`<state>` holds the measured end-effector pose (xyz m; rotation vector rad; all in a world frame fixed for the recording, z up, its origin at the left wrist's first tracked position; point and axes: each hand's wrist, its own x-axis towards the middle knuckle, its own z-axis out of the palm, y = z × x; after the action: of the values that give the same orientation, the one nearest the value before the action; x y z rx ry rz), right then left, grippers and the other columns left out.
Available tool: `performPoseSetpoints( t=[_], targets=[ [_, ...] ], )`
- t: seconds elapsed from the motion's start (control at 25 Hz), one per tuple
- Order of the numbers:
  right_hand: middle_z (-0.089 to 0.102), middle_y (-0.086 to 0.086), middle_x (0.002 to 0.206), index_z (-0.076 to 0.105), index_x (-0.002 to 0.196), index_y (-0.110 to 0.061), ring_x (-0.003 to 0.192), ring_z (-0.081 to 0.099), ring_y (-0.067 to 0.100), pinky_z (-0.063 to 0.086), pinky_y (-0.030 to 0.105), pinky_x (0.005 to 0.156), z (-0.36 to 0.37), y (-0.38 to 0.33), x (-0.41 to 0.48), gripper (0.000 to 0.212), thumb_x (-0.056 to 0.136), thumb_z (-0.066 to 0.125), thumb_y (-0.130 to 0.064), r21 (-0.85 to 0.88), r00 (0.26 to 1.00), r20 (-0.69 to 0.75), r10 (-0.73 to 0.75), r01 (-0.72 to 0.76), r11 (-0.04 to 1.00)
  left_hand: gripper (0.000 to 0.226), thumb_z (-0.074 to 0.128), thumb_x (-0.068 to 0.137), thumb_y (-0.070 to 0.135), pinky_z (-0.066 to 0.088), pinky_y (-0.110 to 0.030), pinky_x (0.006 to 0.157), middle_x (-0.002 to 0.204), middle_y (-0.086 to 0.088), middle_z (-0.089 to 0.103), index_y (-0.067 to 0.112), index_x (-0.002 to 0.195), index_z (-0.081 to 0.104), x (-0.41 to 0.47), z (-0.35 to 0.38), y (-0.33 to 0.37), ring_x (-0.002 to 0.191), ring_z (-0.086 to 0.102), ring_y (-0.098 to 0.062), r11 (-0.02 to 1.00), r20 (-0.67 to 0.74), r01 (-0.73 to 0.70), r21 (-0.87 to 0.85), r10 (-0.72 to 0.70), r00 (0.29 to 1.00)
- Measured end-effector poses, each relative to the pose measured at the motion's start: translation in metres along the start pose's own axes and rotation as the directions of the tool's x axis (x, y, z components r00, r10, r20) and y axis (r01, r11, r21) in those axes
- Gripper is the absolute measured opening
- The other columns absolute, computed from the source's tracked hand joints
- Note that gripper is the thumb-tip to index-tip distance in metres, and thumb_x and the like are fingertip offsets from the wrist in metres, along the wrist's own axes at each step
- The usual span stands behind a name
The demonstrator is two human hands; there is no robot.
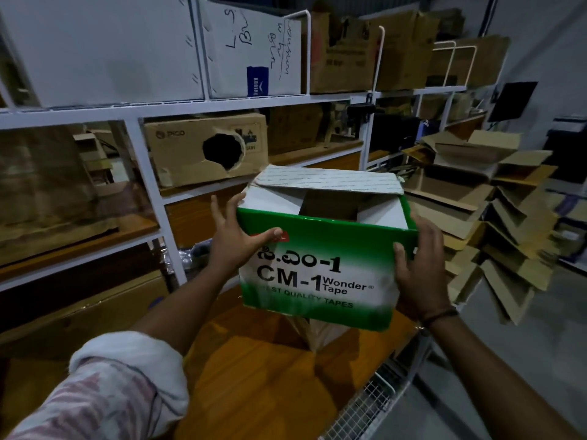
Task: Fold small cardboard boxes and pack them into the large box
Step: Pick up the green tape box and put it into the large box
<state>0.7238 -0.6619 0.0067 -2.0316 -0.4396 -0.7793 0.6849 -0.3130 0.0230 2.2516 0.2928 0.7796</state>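
1. The CM-1 Wonder Tape box (317,274) is held between both hands in front of the person, above the orange shelf board (254,369). Its printed face is towards the camera and its mouth is up and tipped slightly away.
2. The left hand (233,239) grips the upper left corner, with the thumb (270,233) laid across the front face and the fingers splayed round the left side.
3. The right hand (419,274) clasps the right edge lower down. Its thumb is on the front, and its fingers are hidden behind the side wall.
4. The top is open: the far flap (330,182) leans inward and the side flaps dip into the box.
5. The pile of brown cardboard boxes (495,223), opened out and unfolded, lies to the right beyond the right hand, so that hand is the nearer one for reaching them.
6. This looks like the large box, which probably needs setting down with its mouth up before anything is packed into it.
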Motion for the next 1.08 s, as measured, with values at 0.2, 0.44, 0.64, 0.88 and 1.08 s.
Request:
performPoseSetpoints(
  t=[0.2, 0.44, 0.64, 0.88, 1.08],
  targets=[
    [0.021, 0.011, 0.165, 0.008, 0.162, -0.024, 0.141, 0.035, 0.022, 0.038, 0.039, 0.112, 0.029, 0.035, -0.050, 0.115, 0.079, 0.087, -0.035, 0.155, 0.906, 0.172, 0.386, -0.412, 0.898, 0.144, 0.090, 0.051, 0.071, 0.049, -0.060, 0.105, 0.158, -0.006, 0.042, 0.040, 0.159, 0.001, -0.032, 0.007, -0.014, 0.139, 0.048, -0.031, 0.976, 0.063, 0.121, -0.183, -0.111, 0.992],
    [0.046, 0.012, 0.148, 0.022, 0.152, -0.015, 0.134, 0.049, 0.027, 0.044, 0.033, 0.108, 0.022, 0.055, -0.046, 0.122, 0.059, 0.097, -0.040, 0.180, 0.907, 0.269, 0.324, -0.377, 0.908, 0.142, 0.096, 0.044, 0.067, 0.049, -0.062, 0.104, 0.155, -0.002, 0.041, 0.042, 0.156, 0.011, -0.080, 0.027, 0.000, 0.138, 0.047, -0.028, 0.948, -0.043, 0.218, -0.231, -0.234, 0.971],
    [0.048, 0.013, 0.145, 0.024, 0.149, -0.014, 0.131, 0.052, 0.029, 0.050, 0.043, 0.106, -0.005, 0.062, -0.050, 0.118, 0.059, 0.096, -0.041, 0.215, 0.923, 0.266, 0.278, -0.338, 0.916, 0.140, 0.093, 0.045, 0.072, 0.049, -0.063, 0.103, 0.155, -0.003, 0.038, 0.041, 0.154, 0.012, -0.114, 0.030, 0.019, 0.140, 0.045, -0.030, 0.956, -0.102, 0.200, -0.213, -0.226, 0.969],
    [0.048, 0.012, 0.147, 0.021, 0.153, -0.015, 0.132, 0.052, 0.025, 0.047, 0.031, 0.105, -0.032, 0.053, -0.059, 0.120, 0.062, 0.096, -0.039, 0.303, 0.946, 0.260, 0.192, -0.268, 0.914, 0.132, 0.090, 0.051, 0.068, 0.051, -0.058, 0.102, 0.154, -0.001, 0.038, 0.038, 0.155, 0.015, -0.159, 0.010, 0.058, 0.137, 0.046, -0.025, 0.972, -0.225, 0.157, -0.175, -0.194, 0.955],
    [0.041, 0.011, 0.154, 0.014, 0.157, -0.022, 0.137, 0.047, 0.027, 0.045, 0.035, 0.109, -0.039, 0.027, -0.070, 0.125, 0.063, 0.093, -0.047, 0.367, 0.955, 0.282, 0.093, -0.197, 0.909, 0.142, 0.094, 0.057, 0.058, 0.046, -0.063, 0.106, 0.163, -0.002, 0.030, 0.041, 0.160, -0.002, -0.202, -0.026, 0.081, 0.143, 0.041, -0.030, 0.987, -0.335, 0.135, -0.088, -0.157, 0.929]
  ],
)
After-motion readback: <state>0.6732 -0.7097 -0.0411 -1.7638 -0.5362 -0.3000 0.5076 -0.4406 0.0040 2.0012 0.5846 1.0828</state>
